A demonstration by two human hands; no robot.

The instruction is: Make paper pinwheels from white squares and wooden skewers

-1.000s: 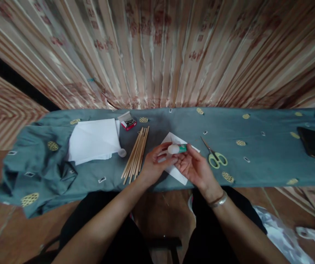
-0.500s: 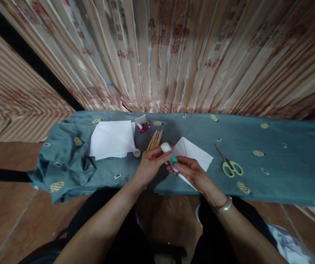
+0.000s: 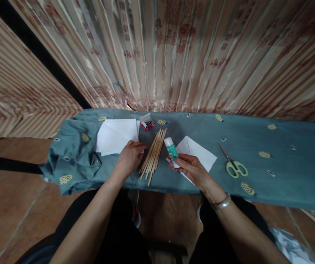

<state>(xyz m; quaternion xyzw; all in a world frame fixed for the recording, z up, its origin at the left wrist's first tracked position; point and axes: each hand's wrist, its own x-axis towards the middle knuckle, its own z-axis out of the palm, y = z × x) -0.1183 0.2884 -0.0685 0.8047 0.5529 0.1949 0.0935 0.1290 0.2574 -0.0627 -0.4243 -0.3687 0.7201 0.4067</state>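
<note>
Glue stick [image 3: 171, 148] upright in right hand [image 3: 192, 169], fingers clamped on base, over folded paper [image 3: 201, 154]; green label, print unreadable. Left hand [image 3: 130, 157] apart, palm down beside sticks [image 3: 153, 155], covering cap; grip unclear.

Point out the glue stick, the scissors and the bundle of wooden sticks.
glue stick [image 3: 171, 147], head view, green label.
scissors [image 3: 237, 169], head view, handle loops.
bundle of wooden sticks [image 3: 153, 154], head view, mid-length.

A home, by the look of it: long patterned curtains [image 3: 174, 51] fill the top of the frame, a teal printed cloth [image 3: 256, 168] drapes the counter, with a tiled floor [image 3: 6, 205] at lower left.
</note>
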